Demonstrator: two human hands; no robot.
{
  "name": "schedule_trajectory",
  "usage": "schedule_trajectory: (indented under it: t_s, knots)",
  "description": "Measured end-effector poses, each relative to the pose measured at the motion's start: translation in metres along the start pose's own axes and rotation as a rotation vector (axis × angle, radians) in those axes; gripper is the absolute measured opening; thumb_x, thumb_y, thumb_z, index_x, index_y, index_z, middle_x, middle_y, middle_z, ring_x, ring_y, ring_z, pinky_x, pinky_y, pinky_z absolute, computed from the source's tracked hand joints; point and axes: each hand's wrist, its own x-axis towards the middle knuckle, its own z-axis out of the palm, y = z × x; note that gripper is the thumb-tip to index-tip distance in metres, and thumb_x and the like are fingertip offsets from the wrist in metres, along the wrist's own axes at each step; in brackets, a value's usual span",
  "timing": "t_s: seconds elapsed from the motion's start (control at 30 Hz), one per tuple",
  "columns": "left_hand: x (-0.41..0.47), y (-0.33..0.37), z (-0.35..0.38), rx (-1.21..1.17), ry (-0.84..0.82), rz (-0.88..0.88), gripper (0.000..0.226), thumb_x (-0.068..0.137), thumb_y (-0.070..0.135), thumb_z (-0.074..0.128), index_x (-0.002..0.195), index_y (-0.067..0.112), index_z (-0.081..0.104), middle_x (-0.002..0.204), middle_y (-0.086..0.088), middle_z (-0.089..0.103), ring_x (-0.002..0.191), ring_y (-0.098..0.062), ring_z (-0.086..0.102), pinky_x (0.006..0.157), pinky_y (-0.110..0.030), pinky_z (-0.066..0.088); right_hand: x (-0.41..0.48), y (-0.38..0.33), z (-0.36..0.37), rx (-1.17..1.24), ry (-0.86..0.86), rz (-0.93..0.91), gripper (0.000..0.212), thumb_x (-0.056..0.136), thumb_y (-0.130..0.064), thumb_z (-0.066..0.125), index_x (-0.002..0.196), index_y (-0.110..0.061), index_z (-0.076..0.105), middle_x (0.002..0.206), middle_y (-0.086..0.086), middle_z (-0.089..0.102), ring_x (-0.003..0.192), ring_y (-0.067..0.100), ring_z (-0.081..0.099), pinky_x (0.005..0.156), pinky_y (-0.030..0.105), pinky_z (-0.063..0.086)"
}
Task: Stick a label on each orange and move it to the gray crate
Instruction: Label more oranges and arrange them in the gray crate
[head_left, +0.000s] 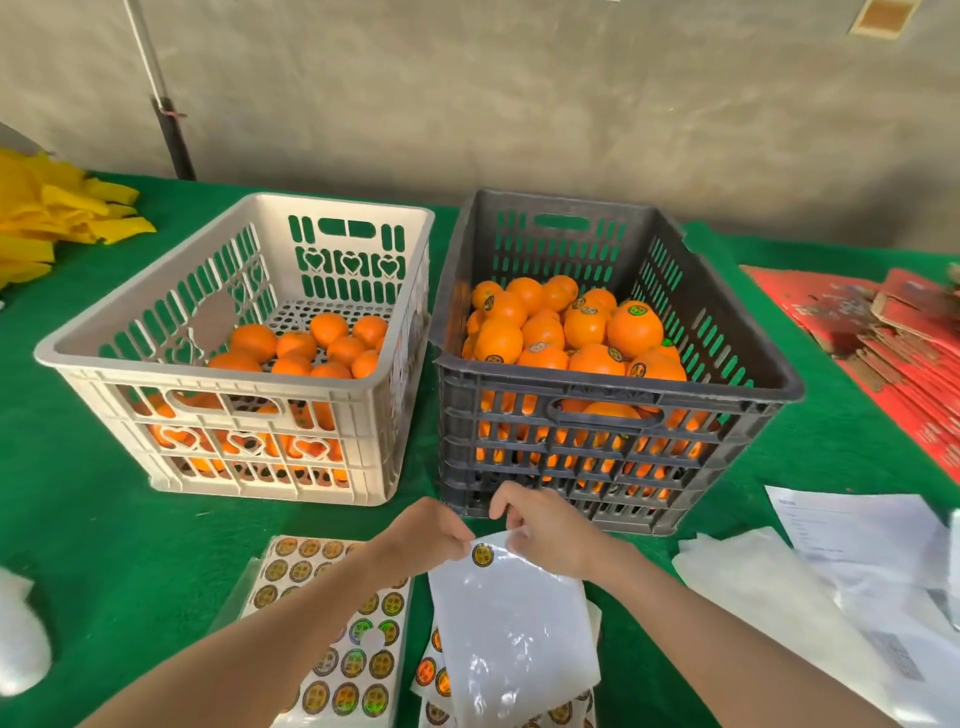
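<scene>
Pinching the top edge of a glossy sheet bearing a single label, a person's left hand and right hand hover just before the gray crate of labelled oranges, with plain oranges in the white crate to its left.

Green table | white crate, gray crate side by side | label sheets front | yellow bags left | red cartons, papers right
</scene>
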Motion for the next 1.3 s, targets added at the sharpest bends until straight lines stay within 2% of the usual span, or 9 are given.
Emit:
schedule_trajectory:
  t_s: [0.1, 0.2, 0.43, 0.6, 0.7, 0.83, 0.97, 1.13, 1.3]
  knots:
    - [-0.001, 0.006, -0.004, -0.001, -0.009, -0.038, 0.018, 0.087, -0.003, 0.053, 0.088, -0.018, 0.062, 0.060, -0.017, 0.044, 0.055, -0.006, 0.037, 0.049, -0.009, 0.029, -0.007, 0.000, 0.005, -0.117, 0.177, -0.096, 0.010, 0.089, -0.015, 0.057, 0.099, -0.019, 0.057, 0.112, -0.002, 0.049, 0.107, 0.016, 0.042, 0.096, 0.030, 0.030]
    - [-0.002, 0.013, -0.008, 0.061, -0.033, -0.049, 0.020, 0.089, -0.005, 0.046, 0.083, -0.021, 0.055, 0.057, -0.003, 0.026, 0.054, -0.009, 0.025, 0.047, -0.014, 0.024, -0.011, -0.003, 0.015, -0.214, 0.278, -0.128, 0.017, 0.091, -0.027, 0.056, 0.094, -0.018, 0.069, 0.109, -0.003, 0.045, 0.108, 0.017, 0.036, 0.094, 0.030, 0.024]
    - [-0.002, 0.018, -0.012, 0.028, -0.046, -0.066, 0.025, 0.090, -0.004, 0.046, 0.065, -0.002, 0.048, 0.058, -0.001, 0.028, 0.057, -0.009, 0.027, 0.052, -0.015, 0.023, -0.004, -0.014, 0.022, -0.035, 0.305, -0.036, 0.011, 0.088, -0.024, 0.060, 0.084, -0.015, 0.066, 0.088, -0.004, 0.053, 0.091, 0.018, 0.054, 0.080, 0.028, 0.043]
    - [-0.005, 0.010, -0.010, -0.002, -0.042, -0.035, 0.020, 0.093, 0.003, 0.051, 0.099, -0.010, 0.065, 0.081, -0.025, 0.055, 0.061, -0.005, 0.037, 0.054, -0.009, 0.031, -0.011, -0.021, 0.009, 0.131, 0.299, -0.171, 0.013, 0.086, -0.008, 0.062, 0.074, -0.003, 0.061, 0.076, 0.009, 0.060, 0.072, 0.020, 0.052, 0.070, 0.034, 0.045]
    - [-0.008, 0.011, -0.006, -0.002, -0.029, -0.024, 0.014, 0.092, 0.008, 0.052, 0.082, 0.006, 0.062, 0.065, -0.002, 0.046, 0.064, -0.011, 0.041, 0.053, -0.011, 0.031, -0.016, -0.041, -0.007, 0.258, 0.365, -0.265, 0.016, 0.085, -0.009, 0.066, 0.071, -0.011, 0.058, 0.072, 0.004, 0.059, 0.068, 0.015, 0.052, 0.065, 0.032, 0.046]
    - [-0.026, 0.015, -0.033, 0.077, 0.230, 0.264, 0.019, 0.090, 0.011, 0.052, 0.104, 0.012, 0.064, 0.097, 0.000, 0.062, 0.088, -0.009, 0.056, 0.080, -0.017, 0.044, -0.018, -0.086, -0.035, 0.323, 0.510, -0.519, 0.007, 0.086, -0.020, 0.063, 0.083, -0.015, 0.060, 0.075, -0.013, 0.056, 0.071, 0.000, 0.053, 0.066, 0.011, 0.041]
    - [-0.057, 0.009, -0.112, 0.002, 0.622, 0.484, 0.018, 0.084, 0.005, 0.058, 0.096, 0.011, 0.070, 0.079, 0.005, 0.066, 0.060, 0.001, 0.055, 0.055, -0.011, 0.043, 0.006, -0.135, -0.079, 0.301, 0.725, -0.734, 0.021, 0.090, -0.020, 0.052, 0.111, -0.022, 0.050, 0.090, -0.015, 0.058, 0.086, -0.007, 0.055, 0.076, 0.010, 0.045]
    - [-0.057, -0.019, -0.214, -0.187, 0.901, 0.241, 0.031, 0.091, -0.007, 0.051, 0.095, 0.021, 0.064, 0.084, 0.001, 0.068, 0.063, -0.003, 0.063, 0.054, -0.017, 0.051, 0.093, -0.184, -0.129, 0.045, 0.606, -0.601, 0.045, 0.094, -0.019, 0.047, 0.133, -0.034, 0.029, 0.109, 0.000, 0.061, 0.101, 0.013, 0.057, 0.083, 0.037, 0.052]
    - [-0.030, -0.066, -0.291, -0.247, 0.945, 0.018, 0.036, 0.089, -0.015, 0.041, 0.095, 0.013, 0.062, 0.087, -0.005, 0.066, 0.065, -0.015, 0.061, 0.062, -0.027, 0.053, 0.177, -0.195, -0.126, -0.244, 0.342, -0.470, 0.076, 0.089, -0.002, 0.048, 0.147, -0.037, 0.013, 0.140, 0.009, 0.047, 0.107, 0.023, 0.056, 0.082, 0.040, 0.053]
